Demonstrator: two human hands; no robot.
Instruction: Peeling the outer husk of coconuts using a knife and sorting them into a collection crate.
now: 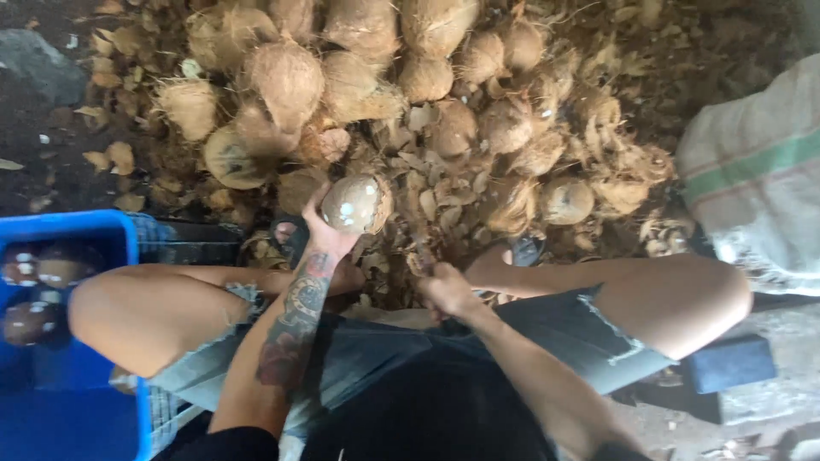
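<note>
- My left hand (327, 232) grips a coconut (356, 204), partly husked, just in front of my knees.
- My right hand (446, 290) is closed on a tool handle (423, 254) right of that coconut.
- Beyond the coconut lies a coconut pile (359, 77).
- Left of it stands a blue crate (85, 230).

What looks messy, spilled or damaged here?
Husk scraps litter the ground below the coconut pile. The left hand holds a peeled coconut; the right hand grips a blurred tool. Nothing looks broken.
</note>
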